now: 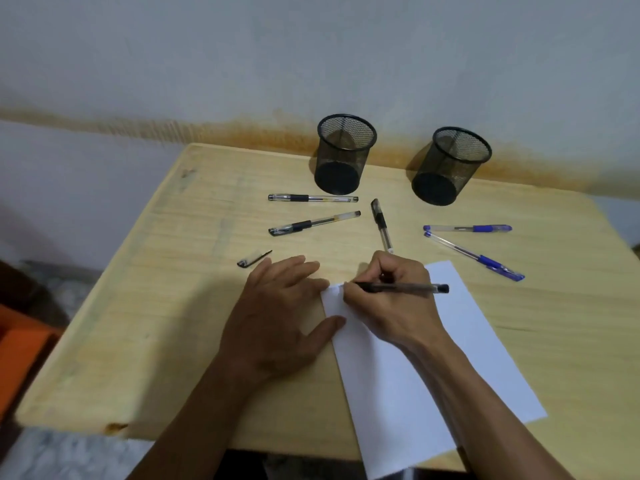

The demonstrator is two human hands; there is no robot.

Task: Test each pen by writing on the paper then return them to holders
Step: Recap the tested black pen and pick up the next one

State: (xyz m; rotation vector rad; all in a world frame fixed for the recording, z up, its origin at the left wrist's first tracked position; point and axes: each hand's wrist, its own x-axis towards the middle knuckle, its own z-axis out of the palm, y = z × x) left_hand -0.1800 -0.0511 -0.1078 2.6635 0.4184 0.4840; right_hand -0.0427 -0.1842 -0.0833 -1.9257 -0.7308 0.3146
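Observation:
My right hand [391,303] grips an uncapped black pen [412,288], its tip touching the top left corner of the white paper [433,368]. My left hand [277,317] lies flat with fingers spread, its thumb pressing the paper's left edge. A loose black pen cap [253,259] lies just beyond the left hand. Three black pens [312,198] [313,223] [381,224] lie in front of the left mesh holder [344,154]. Two blue pens [467,228] [474,256] lie near the right mesh holder [450,166]. Both holders look empty.
The wooden table [156,323] stands against a white wall with an orange-brown stain along its base. An orange object [17,358] sits on the floor at the left. The paper overhangs the table's near edge.

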